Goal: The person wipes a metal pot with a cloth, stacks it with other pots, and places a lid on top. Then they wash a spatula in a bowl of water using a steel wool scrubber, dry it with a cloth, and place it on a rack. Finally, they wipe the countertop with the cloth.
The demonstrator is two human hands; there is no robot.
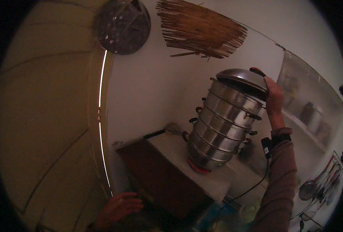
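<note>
A tall stacked metal steamer pot (pixel 223 124) with several tiers and dark side handles stands on a counter. Its domed lid (pixel 242 76) sits tilted over the top tier, with a dark gap beneath its near rim. My right hand (pixel 273 94) grips the lid at its right side, beside the red-and-black knob (pixel 257 71); the fingertips are partly hidden. Low in the view, my left hand (pixel 122 206) is held away from the pot, fingers slightly apart and nothing visible in it.
The counter (pixel 167 145) has a dark reddish front (pixel 162 174). A black cord (pixel 254 187) with a plug hangs beside my right forearm. On the right are a translucent-covered shelf (pixel 307 116) and hanging utensils (pixel 319 185). A stick mat (pixel 203 29) hangs above; a yellowish door (pixel 49 116) stands left.
</note>
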